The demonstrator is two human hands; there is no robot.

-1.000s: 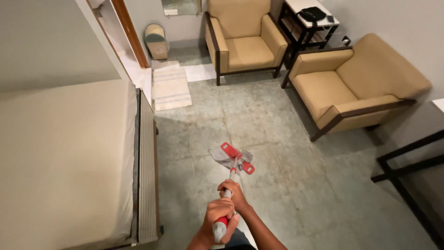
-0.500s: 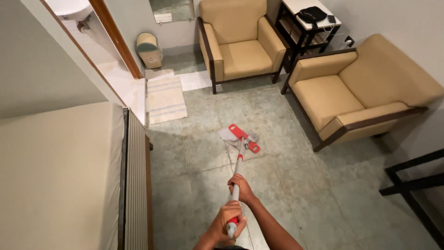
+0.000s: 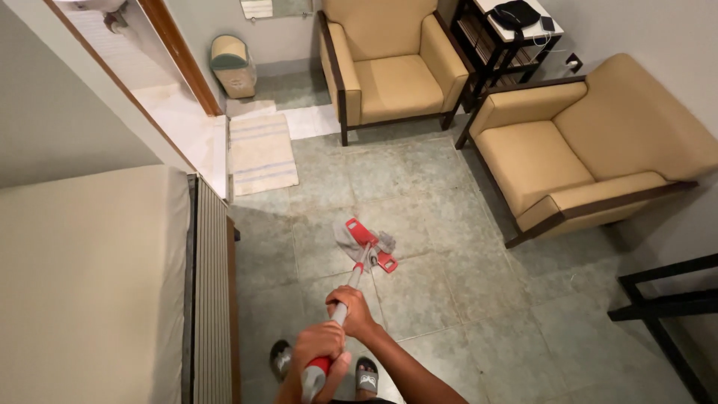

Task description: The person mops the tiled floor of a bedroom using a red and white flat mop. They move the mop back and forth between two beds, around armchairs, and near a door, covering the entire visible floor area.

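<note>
Both your hands are on the mop handle [image 3: 351,288]. Right hand [image 3: 351,310] sits further down the shaft, fingers wrapped tight around the grey part. Left hand [image 3: 318,352] grips the top end, fingers closed around the red grip, just behind the right hand.

Mop head [image 3: 368,245]: red flat plate with a grey cloth under it, flat on the floor [image 3: 449,299], angled diagonally. It's near the bed [image 3: 90,284], off the bed's foot-end corner, and lies between the bed and the side armchair [image 3: 583,150].

Your sandalled feet [image 3: 321,370] are just below the hands, beside the bed frame. Striped mat [image 3: 258,150] lies beyond the bed, by the doorway. Second armchair [image 3: 389,67] and bin [image 3: 233,66] are well apart from the bed, against the far wall.
</note>
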